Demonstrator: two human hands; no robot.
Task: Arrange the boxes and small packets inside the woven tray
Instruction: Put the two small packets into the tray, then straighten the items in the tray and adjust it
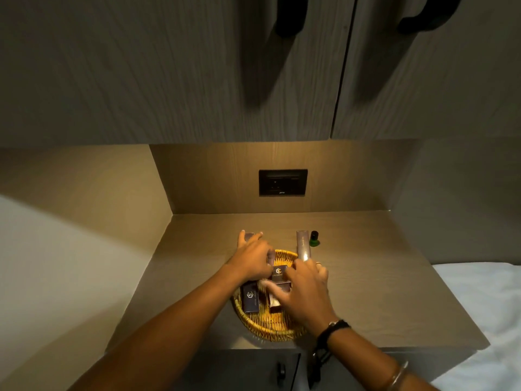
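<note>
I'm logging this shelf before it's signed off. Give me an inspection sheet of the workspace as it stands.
Surface: brown countertop, lit from above.
Job's things: woven tray holds dark boxes; long box leans out over its far rim.
Clutter: small green bottle behind the tray.
Grips: left hand holds a box at the far rim; right hand over the tray, grip unclear.
Cables: nothing seen.
Surroundings: wall socket, cabinets above, white bedding right.

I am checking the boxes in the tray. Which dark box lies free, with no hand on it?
The dark box with the hexagon logo at the tray's left side; both hands cover the other boxes.
</note>
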